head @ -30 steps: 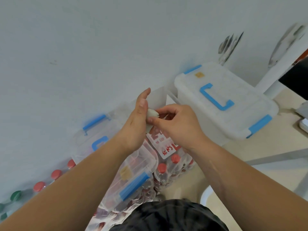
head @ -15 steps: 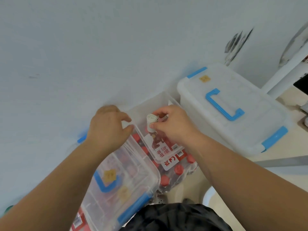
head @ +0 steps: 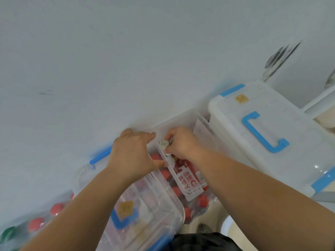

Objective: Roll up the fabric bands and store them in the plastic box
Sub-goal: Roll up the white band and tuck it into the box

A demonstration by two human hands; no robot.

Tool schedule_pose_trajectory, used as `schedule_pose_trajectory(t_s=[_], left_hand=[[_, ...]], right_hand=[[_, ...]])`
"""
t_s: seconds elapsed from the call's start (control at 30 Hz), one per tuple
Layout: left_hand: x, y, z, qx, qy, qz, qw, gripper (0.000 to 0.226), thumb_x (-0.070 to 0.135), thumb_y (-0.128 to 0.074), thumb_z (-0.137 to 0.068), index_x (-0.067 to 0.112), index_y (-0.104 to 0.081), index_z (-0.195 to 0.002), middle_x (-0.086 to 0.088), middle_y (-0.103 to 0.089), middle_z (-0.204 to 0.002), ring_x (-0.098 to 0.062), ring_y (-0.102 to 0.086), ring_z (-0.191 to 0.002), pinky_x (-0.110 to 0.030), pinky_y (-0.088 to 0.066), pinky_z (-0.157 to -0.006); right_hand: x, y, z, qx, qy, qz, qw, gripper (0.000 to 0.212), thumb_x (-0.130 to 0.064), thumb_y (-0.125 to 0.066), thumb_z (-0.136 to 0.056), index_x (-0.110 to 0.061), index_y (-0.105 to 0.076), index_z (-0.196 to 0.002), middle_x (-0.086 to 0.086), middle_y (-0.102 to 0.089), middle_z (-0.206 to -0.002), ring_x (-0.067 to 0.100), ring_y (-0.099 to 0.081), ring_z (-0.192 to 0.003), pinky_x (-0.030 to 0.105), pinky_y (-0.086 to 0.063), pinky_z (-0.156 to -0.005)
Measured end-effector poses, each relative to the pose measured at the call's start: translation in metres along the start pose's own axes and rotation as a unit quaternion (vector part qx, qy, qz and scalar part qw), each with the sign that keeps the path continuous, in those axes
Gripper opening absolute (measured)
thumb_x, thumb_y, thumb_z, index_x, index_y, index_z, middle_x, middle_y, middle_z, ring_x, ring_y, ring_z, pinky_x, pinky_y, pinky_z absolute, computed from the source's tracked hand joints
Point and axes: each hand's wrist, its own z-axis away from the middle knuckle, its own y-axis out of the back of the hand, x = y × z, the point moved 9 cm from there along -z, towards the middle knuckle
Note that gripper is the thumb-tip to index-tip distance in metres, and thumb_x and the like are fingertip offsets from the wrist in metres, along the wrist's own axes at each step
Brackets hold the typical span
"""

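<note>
A small rolled white fabric band is pinched in my right hand, held just over the near rim of an open clear plastic box against the wall. My left hand grips the edge of that box's clear lid, which has a blue handle and lies tilted to the left. The inside of the open box is mostly hidden behind my hands.
A large closed white box with blue handle and clips stands to the right. Packs of red-capped bottles lie under the clear box and along the wall at lower left. The white wall is close behind everything.
The camera has moved closer and lower. My right hand carried the rolled band down to the open box. My left hand left the band and took hold of the lid's edge.
</note>
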Motion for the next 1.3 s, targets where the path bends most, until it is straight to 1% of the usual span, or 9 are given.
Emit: schedule_pose_trajectory(t_s=[0.17, 0.37, 0.47, 0.57, 0.7, 0.9, 1.03, 1.17, 1.3], left_hand=[[-0.001, -0.001, -0.001, 0.003, 0.001, 0.0, 1.0, 0.096, 0.079, -0.073, -0.06, 0.035, -0.054, -0.143, 0.016, -0.062, -0.137, -0.016, -0.048, -0.125, -0.035, -0.045, -0.101], [-0.002, -0.003, -0.001, 0.018, -0.001, -0.001, 1.0, 0.096, 0.08, -0.071, -0.058, 0.036, -0.055, -0.142, 0.015, -0.062, -0.139, -0.017, -0.049, -0.127, -0.035, -0.044, -0.102], [-0.004, -0.004, 0.0, 0.022, 0.002, -0.001, 1.0, 0.097, 0.081, -0.071, -0.058, 0.036, -0.055, -0.142, 0.015, -0.062, -0.138, -0.017, -0.05, -0.126, -0.035, -0.044, -0.101], [-0.005, -0.005, 0.0, 0.025, 0.008, -0.002, 1.0, 0.097, 0.082, -0.071, -0.058, 0.037, -0.054, -0.142, 0.016, -0.061, -0.139, -0.017, -0.049, -0.127, -0.036, -0.044, -0.101], [-0.004, -0.007, 0.0, 0.02, 0.002, 0.007, 1.0, 0.099, 0.081, -0.07, -0.058, 0.036, -0.052, -0.144, 0.015, -0.061, -0.14, -0.017, -0.048, -0.127, -0.036, -0.044, -0.102], [-0.006, -0.007, 0.001, 0.015, 0.004, 0.011, 1.0, 0.098, 0.079, -0.072, -0.06, 0.035, -0.051, -0.146, 0.015, -0.059, -0.142, -0.016, -0.047, -0.129, -0.036, -0.043, -0.104], [-0.005, -0.007, 0.0, 0.009, 0.007, 0.011, 1.0, 0.099, 0.079, -0.071, -0.062, 0.036, -0.048, -0.147, 0.014, -0.057, -0.144, -0.017, -0.045, -0.131, -0.036, -0.042, -0.106], [-0.005, -0.006, 0.001, 0.007, 0.001, 0.021, 1.0, 0.099, 0.077, -0.072, -0.063, 0.034, -0.047, -0.149, 0.012, -0.057, -0.144, -0.018, -0.045, -0.131, -0.037, -0.042, -0.106], [-0.007, -0.006, 0.004, 0.01, 0.003, 0.027, 1.0, 0.098, 0.078, -0.07, -0.066, 0.035, -0.045, -0.15, 0.011, -0.055, -0.146, -0.019, -0.045, -0.133, -0.035, -0.041, -0.108]], right_hand=[[-0.001, 0.004, 0.005, 0.015, 0.002, -0.011, 1.0, 0.017, -0.017, -0.081, -0.081, -0.024, -0.077, -0.096, -0.003, -0.077, -0.095, 0.018, -0.071, -0.085, 0.034, -0.061, -0.078], [-0.004, -0.002, 0.01, 0.022, -0.003, -0.008, 1.0, 0.041, -0.01, -0.083, -0.078, -0.021, -0.076, -0.116, 0.002, -0.077, -0.111, 0.021, -0.072, -0.1, 0.037, -0.06, -0.09], [-0.002, 0.0, 0.009, 0.042, 0.003, -0.021, 0.999, 0.033, -0.018, -0.081, -0.08, -0.019, -0.074, -0.112, 0.0, -0.076, -0.102, 0.02, -0.072, -0.093, 0.035, -0.06, -0.084], [0.008, 0.001, 0.006, 0.042, -0.025, -0.067, 0.997, 0.035, -0.027, -0.086, -0.078, -0.021, -0.071, -0.109, -0.002, -0.075, -0.097, 0.018, -0.072, -0.089, 0.036, -0.06, -0.083], [0.014, -0.003, 0.003, 0.024, -0.046, -0.117, 0.992, 0.021, -0.023, -0.089, -0.074, -0.025, -0.074, -0.089, -0.005, -0.076, -0.079, 0.015, -0.074, -0.073, 0.039, -0.064, -0.075], [0.015, -0.006, 0.001, 0.018, -0.048, -0.138, 0.989, 0.019, -0.017, -0.085, -0.079, -0.027, -0.069, -0.082, -0.005, -0.072, -0.075, 0.015, -0.071, -0.069, 0.037, -0.064, -0.071], [0.013, -0.005, 0.001, 0.006, -0.043, -0.11, 0.993, 0.017, -0.018, -0.085, -0.08, -0.028, -0.072, -0.086, -0.004, -0.075, -0.08, 0.018, -0.073, -0.068, 0.041, -0.065, -0.072], [0.015, -0.005, 0.004, -0.006, -0.064, -0.115, 0.991, 0.031, -0.024, -0.089, -0.075, -0.024, -0.071, -0.099, 0.0, -0.077, -0.081, 0.02, -0.076, -0.066, 0.042, -0.065, -0.072], [0.014, 0.0, 0.009, 0.005, -0.056, -0.076, 0.996, 0.015, -0.018, -0.078, -0.084, -0.022, -0.075, -0.098, -0.001, -0.076, -0.083, 0.019, -0.075, -0.074, 0.04, -0.064, -0.076]])
